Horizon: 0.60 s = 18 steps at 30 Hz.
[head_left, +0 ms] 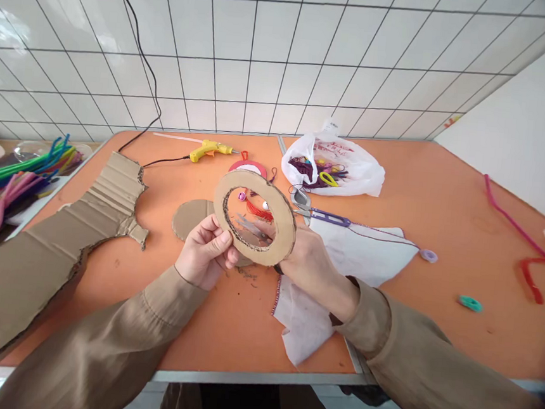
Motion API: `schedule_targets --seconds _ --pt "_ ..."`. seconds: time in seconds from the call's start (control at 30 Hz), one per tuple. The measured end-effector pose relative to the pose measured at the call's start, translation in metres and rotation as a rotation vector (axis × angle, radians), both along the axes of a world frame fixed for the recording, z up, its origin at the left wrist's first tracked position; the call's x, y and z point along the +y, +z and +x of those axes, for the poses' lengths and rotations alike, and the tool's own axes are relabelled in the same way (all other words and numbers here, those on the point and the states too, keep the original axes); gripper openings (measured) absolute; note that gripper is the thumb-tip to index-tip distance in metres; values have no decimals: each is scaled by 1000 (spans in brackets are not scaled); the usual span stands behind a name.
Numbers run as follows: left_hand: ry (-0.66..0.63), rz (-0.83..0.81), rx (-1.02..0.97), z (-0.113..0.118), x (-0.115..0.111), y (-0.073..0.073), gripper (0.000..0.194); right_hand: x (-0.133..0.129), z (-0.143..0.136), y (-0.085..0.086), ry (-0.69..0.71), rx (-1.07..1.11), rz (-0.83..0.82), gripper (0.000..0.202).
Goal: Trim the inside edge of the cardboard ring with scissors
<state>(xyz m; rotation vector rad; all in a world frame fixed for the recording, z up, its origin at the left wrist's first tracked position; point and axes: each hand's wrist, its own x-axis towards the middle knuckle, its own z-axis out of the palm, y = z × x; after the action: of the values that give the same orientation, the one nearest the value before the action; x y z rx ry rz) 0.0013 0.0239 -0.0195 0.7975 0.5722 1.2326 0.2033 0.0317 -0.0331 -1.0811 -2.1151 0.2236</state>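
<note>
A flat cardboard ring (282,228) is pinched at its lower left between the thumb and fingers of my left hand (207,250). It is held up above the table, tilted toward me, with a rough inner edge. My right hand (313,256) is behind the ring's right side, its fingers mostly hidden. Through the hole show the grey metal blades of scissors (250,227), which run back to my right hand. Beneath the ring lies a cardboard disc (190,218), partly covered, with small dark scraps (247,273) near it.
A large torn cardboard sheet (65,224) covers the left side, near coloured pipe cleaners (10,194). A yellow glue gun (210,151), a white plastic bag (352,170) of yarn and purple-grey scissors (328,217) lie behind. White cloth (364,251) spreads at right.
</note>
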Motion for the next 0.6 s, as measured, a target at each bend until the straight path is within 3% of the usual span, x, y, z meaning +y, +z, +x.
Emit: schedule_targets --seconds 0.13,0.27,0.47,0.6 --pt "36 -53 -5 0 1 5 39 -3 -4 12 169 431 -448 16" --pt "92 -87 40 2 1 4 44 -8 -8 23 377 743 -697 36" --pt "112 -69 148 5 -4 -7 44 -9 -14 11 182 960 -756 33" --pt "102 -87 203 6 -8 -2 40 -7 -16 8 107 978 -731 30"
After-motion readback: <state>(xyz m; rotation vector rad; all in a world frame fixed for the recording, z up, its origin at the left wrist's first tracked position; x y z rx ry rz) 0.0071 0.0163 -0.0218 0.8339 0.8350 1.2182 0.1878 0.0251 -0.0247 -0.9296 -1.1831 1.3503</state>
